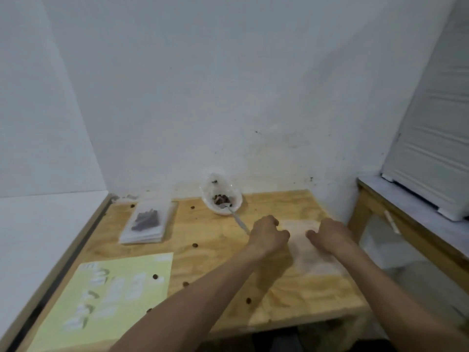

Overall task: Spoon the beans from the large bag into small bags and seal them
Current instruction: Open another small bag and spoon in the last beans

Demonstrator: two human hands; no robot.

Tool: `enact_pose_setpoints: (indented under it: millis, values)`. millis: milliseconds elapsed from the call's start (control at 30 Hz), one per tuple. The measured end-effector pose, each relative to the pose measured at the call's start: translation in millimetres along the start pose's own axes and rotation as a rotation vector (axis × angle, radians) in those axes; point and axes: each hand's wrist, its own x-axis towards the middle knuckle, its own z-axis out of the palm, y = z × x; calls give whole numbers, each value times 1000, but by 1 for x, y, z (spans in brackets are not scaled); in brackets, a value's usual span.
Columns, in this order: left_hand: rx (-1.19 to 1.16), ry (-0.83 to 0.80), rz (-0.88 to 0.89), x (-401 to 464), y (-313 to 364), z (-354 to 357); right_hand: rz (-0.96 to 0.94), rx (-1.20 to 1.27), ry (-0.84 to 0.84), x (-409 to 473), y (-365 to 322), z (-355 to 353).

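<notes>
Pale plywood worktop [215, 250] against white wall | left hand [266, 236] and right hand [327, 236] both curled onto a flimsy clear small plastic bag [302, 240], grip looks pinched, blurred | crumpled large bag [221, 196] nearly spent, metal spoon [237, 217] resting inside | filled flat pouches [148, 222] stacked left, loose brown beans [195, 245] scattered.

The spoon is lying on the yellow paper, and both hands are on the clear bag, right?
Not quite. The head view shows the spoon resting in the bag of beans by the wall, not on the yellow paper. Both hands are on the clear bag.
</notes>
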Motion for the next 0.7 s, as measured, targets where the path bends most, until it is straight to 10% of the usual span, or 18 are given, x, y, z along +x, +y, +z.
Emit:
enact_pose_setpoints:
  millis: [367,700]
  values:
    - [-675,40,-374,27,7,29,101,629,-69,8,37,10]
    - [-341,465,332,19,18,-37,-89,1003,144,-3,-25,-37]
